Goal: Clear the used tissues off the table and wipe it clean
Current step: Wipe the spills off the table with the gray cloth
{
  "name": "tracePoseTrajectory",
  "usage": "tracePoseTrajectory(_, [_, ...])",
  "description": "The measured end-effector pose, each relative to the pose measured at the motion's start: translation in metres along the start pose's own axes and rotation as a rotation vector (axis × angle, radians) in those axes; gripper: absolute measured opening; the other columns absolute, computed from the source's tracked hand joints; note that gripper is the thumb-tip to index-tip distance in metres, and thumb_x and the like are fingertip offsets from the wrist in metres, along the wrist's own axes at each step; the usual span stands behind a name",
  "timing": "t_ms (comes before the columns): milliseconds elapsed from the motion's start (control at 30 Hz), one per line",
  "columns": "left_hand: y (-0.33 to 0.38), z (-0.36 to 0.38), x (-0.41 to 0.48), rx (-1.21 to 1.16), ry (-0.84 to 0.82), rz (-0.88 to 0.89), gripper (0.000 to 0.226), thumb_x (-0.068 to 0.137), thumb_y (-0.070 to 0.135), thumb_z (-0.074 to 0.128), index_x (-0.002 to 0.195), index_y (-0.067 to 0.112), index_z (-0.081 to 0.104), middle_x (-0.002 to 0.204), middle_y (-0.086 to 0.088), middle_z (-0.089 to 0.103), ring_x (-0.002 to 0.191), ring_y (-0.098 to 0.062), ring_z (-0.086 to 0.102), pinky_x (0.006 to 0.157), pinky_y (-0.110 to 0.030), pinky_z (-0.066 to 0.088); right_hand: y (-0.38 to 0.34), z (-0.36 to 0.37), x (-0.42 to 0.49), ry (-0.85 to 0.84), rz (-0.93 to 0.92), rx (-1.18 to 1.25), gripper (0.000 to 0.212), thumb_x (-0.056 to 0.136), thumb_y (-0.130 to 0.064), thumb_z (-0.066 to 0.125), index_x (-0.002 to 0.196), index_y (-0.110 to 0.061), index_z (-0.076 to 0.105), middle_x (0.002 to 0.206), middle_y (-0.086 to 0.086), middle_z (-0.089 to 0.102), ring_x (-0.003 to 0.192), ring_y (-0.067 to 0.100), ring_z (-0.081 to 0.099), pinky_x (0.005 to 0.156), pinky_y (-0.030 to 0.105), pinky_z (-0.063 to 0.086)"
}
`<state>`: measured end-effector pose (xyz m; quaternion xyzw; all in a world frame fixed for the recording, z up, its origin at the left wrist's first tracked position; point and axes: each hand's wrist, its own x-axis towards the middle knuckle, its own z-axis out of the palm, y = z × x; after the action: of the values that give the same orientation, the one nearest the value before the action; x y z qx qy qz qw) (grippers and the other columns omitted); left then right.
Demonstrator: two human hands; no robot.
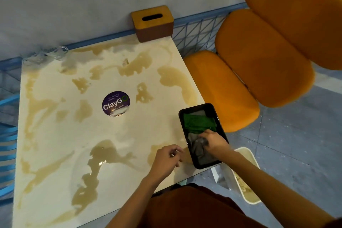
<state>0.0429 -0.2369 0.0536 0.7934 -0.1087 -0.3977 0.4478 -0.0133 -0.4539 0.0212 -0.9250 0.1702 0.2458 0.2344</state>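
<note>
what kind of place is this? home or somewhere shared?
Probably a shared office pantry or canteen, not a home. The table carries a round ClayGo sticker about keeping pantries clean, a wooden tissue box stands at the wall edge, and orange padded chairs sit beside it.

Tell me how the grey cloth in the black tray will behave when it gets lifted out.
Probably floppy: the grey cloth lies crumpled in folds where the right hand pinches it, so it should drape and hang. Likely light, as a fingertip pinch seems enough. It may drag the green cloth beside it in the black tray, since they look to touch.
</note>
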Motion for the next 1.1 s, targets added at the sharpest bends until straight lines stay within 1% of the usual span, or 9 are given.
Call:
tracePoseTrajectory(100, [-0.004, 0.001, -0.001, 0.018, 0.026, -0.031, 0.022, 0.085, 0.002, 0.054, 0.088, 0.016, 0.07, 0.074, -0.004, 0.07, 0.057, -0.018, 0.064, 0.06, -0.02, 0.052, 0.006, -0.003, 0.013, -0.055, -0.045, -0.186, 0.035, 0.09, -0.016, 0.054, 0.124, -0.022, 0.057, 0.127, 0.006, 0.051, 0.109, 0.029, 0.056, 0.091, 0.037, 0.042])
tracePoseTrajectory(267, [-0.002, 0.002, 0.006, 0.021, 0.067, -0.028, 0.022, 0.085, 0.003, 0.054, 0.088, 0.018, 0.07, 0.073, -0.002, 0.07, 0.058, -0.017, 0.065, 0.067, -0.03, 0.054, 0.011, -0.017, 0.017, -0.111, -0.15, -0.342, 0.022, 0.089, -0.021, 0.054, 0.106, -0.022, 0.069, 0.109, 0.005, 0.064, 0.109, 0.026, 0.054, 0.09, 0.036, 0.038])
tracePoseTrajectory(467, [0.011, 0.02, 0.021, 0.11, 0.098, 0.127, 0.017, 0.084, 0.017, 0.066, 0.098, 0.027, 0.068, 0.093, 0.01, 0.066, 0.073, -0.01, 0.061, 0.068, -0.021, 0.048, 0.022, -0.034, 0.01, -0.138, -0.252, -0.167, 0.02, 0.092, -0.032, 0.053, 0.096, -0.021, 0.07, 0.099, 0.004, 0.064, 0.101, 0.021, 0.049, 0.085, 0.039, 0.042])
tracePoseTrajectory(533, [0.018, 0.028, 0.029, 0.213, 0.057, 0.205, 0.033, 0.082, 0.027, 0.07, 0.114, 0.028, 0.062, 0.109, 0.01, 0.061, 0.088, -0.008, 0.059, 0.078, -0.024, 0.05, 0.022, -0.038, 0.01, -0.194, -0.275, -0.099, 0.022, 0.093, -0.035, 0.056, 0.092, -0.017, 0.068, 0.095, 0.005, 0.061, 0.096, 0.019, 0.05, 0.082, 0.039, 0.044])
tracePoseTrajectory(633, [0.027, 0.04, 0.043, 0.467, -0.058, 0.276, 0.057, 0.081, 0.045, 0.068, 0.132, 0.027, 0.049, 0.13, 0.009, 0.05, 0.114, -0.01, 0.047, 0.093, -0.032, 0.046, 0.019, -0.047, 0.006, -0.251, -0.286, 0.102, 0.026, 0.093, -0.031, 0.06, 0.074, -0.013, 0.06, 0.075, 0.005, 0.057, 0.067, 0.009, 0.05, 0.061, 0.024, 0.039])
tracePoseTrajectory(700, [0.031, 0.045, 0.051, 0.559, -0.095, 0.286, 0.051, 0.081, 0.047, 0.068, 0.124, 0.024, 0.052, 0.122, 0.006, 0.053, 0.11, -0.014, 0.046, 0.089, -0.036, 0.047, 0.017, -0.053, 0.003, -0.26, -0.28, 0.222, 0.029, 0.093, -0.032, 0.06, 0.075, -0.009, 0.058, 0.071, 0.007, 0.055, 0.061, 0.009, 0.046, 0.057, 0.023, 0.032])
tracePoseTrajectory(833, [0.035, 0.047, 0.053, 0.171, -0.108, 0.173, 0.018, 0.081, 0.03, 0.072, 0.083, 0.026, 0.054, 0.08, 0.005, 0.058, 0.075, -0.012, 0.055, 0.064, -0.029, 0.043, 0.016, -0.069, -0.003, -0.313, -0.229, 0.554, 0.031, 0.089, -0.038, 0.067, 0.093, -0.007, 0.069, 0.085, 0.009, 0.069, 0.076, 0.018, 0.063, 0.069, 0.034, 0.048])
tracePoseTrajectory(967, [0.03, 0.035, 0.044, -0.316, -0.072, 0.046, 0.019, 0.081, 0.019, 0.073, 0.097, 0.024, 0.066, 0.096, 0.0, 0.072, 0.094, -0.015, 0.068, 0.081, -0.033, 0.055, 0.007, -0.076, -0.01, -0.381, -0.141, 0.858, 0.035, 0.083, -0.021, 0.075, 0.112, -0.002, 0.067, 0.109, 0.013, 0.072, 0.105, 0.027, 0.067, 0.093, 0.036, 0.054])
tracePoseTrajectory(1100, [0.015, 0.015, 0.022, -0.504, 0.097, -0.097, 0.006, 0.087, 0.011, 0.07, 0.092, 0.013, 0.068, 0.086, -0.014, 0.071, 0.083, -0.021, 0.069, 0.073, -0.035, 0.056, -0.02, -0.061, -0.011, -0.429, -0.129, 0.876, 0.026, 0.082, -0.009, 0.073, 0.108, -0.006, 0.068, 0.103, 0.007, 0.073, 0.097, 0.017, 0.07, 0.082, 0.025, 0.056])
